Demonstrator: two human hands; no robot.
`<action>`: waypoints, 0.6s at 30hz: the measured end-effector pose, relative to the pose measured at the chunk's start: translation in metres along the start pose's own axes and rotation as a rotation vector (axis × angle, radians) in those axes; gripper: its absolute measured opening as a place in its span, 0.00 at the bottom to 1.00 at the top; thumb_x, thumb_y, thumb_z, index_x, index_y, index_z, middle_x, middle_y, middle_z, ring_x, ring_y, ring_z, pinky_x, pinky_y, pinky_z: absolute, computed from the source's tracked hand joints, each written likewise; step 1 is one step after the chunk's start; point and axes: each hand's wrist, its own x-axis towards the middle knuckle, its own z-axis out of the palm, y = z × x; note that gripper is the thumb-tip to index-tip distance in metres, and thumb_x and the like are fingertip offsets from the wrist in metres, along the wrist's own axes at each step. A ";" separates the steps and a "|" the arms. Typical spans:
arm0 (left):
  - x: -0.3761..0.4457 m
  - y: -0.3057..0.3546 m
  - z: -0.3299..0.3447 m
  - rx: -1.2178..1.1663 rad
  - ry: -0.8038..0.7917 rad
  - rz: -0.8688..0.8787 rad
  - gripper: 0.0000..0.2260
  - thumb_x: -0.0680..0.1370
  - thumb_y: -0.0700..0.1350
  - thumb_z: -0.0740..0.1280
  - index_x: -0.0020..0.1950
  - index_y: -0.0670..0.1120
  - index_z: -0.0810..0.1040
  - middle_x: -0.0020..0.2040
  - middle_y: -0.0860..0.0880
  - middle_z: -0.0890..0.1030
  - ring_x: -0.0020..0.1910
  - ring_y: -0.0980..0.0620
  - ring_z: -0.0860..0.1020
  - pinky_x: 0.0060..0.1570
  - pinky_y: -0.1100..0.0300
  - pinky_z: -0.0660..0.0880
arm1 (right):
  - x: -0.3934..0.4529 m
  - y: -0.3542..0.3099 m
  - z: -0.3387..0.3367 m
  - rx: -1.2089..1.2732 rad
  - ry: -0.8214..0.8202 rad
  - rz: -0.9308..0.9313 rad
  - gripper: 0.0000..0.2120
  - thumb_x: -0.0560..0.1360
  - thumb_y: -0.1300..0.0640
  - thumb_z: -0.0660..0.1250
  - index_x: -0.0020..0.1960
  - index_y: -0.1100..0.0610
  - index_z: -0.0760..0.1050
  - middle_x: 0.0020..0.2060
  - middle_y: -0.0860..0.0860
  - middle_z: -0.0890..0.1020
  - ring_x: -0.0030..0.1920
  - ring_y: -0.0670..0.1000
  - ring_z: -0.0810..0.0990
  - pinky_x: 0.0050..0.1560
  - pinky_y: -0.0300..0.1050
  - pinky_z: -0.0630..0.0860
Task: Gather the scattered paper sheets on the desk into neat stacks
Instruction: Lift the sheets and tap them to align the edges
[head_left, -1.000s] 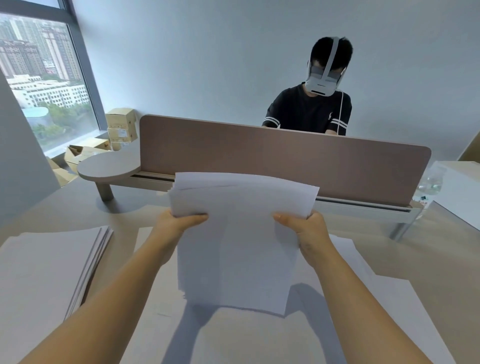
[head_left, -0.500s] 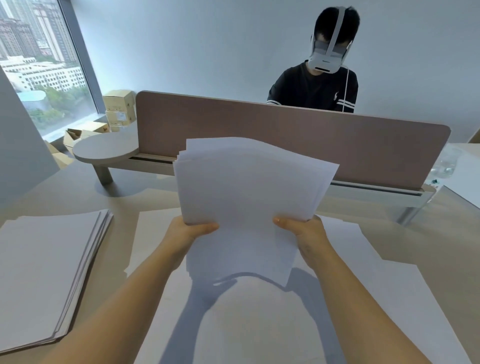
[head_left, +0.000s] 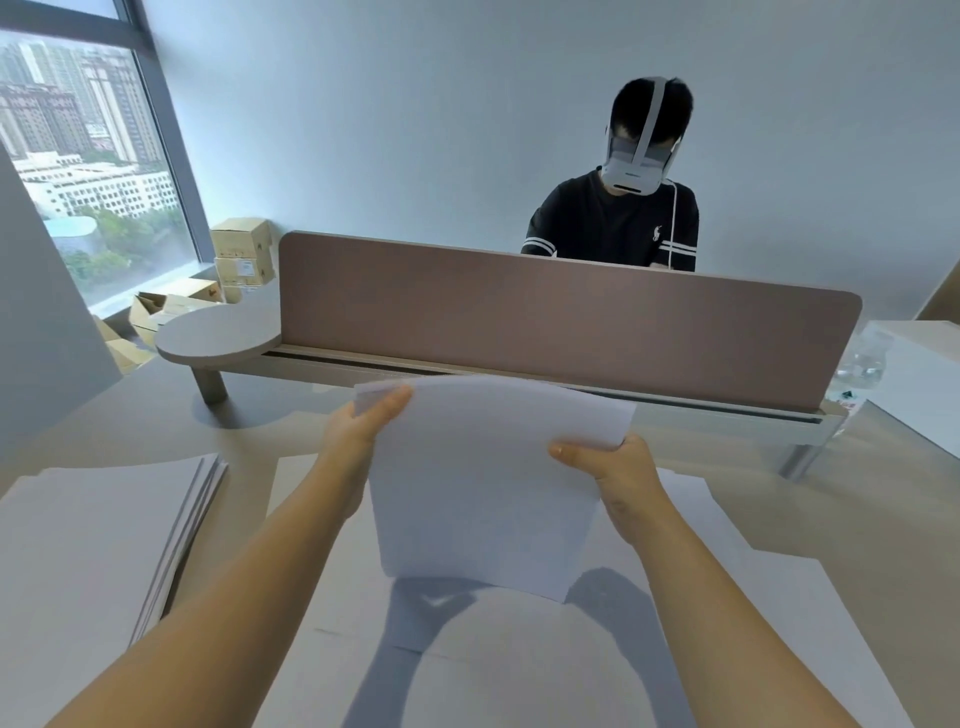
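From the head camera, a person holds a bundle of paper (head_left: 483, 483) above the desk (head_left: 883, 467) with both hands. The left hand (head_left: 358, 436) grips the left edge of the bundle near its upper corner, the thumb lying on the front of the sheets and the other fingers hidden behind them. The right hand (head_left: 618, 467) grips the right edge a little lower, its thumb also pressed on the front. The bundle is lifted off the desk, its top bent toward the far side, and its lower edge hangs free over a shadow. Under it, more loose sheets (head_left: 727, 597) lie spread flat on the desk, overlapping each other. To the left, a stack of paper (head_left: 93, 545) rests on the desk, well apart from the held bundle; its right side shows many layered edges. Behind the bundle stands a brown divider panel (head_left: 545, 322) on a low shelf. Beyond the panel sits another person (head_left: 613, 223) in a black shirt with a white headset. Cardboard boxes (head_left: 241, 254) stand near the window (head_left: 78, 156) at the far left.
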 end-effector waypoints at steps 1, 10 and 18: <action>-0.001 0.004 0.002 -0.032 0.045 -0.015 0.11 0.69 0.53 0.70 0.41 0.47 0.75 0.38 0.48 0.78 0.37 0.52 0.76 0.37 0.61 0.74 | -0.001 0.001 -0.001 -0.002 -0.008 -0.002 0.12 0.67 0.71 0.71 0.40 0.55 0.78 0.32 0.45 0.83 0.38 0.48 0.80 0.38 0.38 0.80; 0.001 0.013 0.010 0.110 0.225 0.109 0.10 0.77 0.45 0.62 0.36 0.47 0.75 0.36 0.48 0.74 0.39 0.51 0.71 0.35 0.60 0.67 | -0.004 0.002 0.003 -0.029 -0.047 0.026 0.11 0.68 0.71 0.70 0.42 0.55 0.77 0.39 0.51 0.80 0.41 0.52 0.79 0.42 0.42 0.76; 0.000 -0.004 -0.012 0.126 -0.079 0.063 0.19 0.56 0.45 0.75 0.44 0.48 0.78 0.35 0.53 0.84 0.37 0.52 0.82 0.34 0.61 0.78 | 0.002 0.005 0.000 0.082 0.052 0.001 0.09 0.69 0.71 0.68 0.38 0.58 0.78 0.26 0.45 0.83 0.37 0.52 0.80 0.40 0.45 0.77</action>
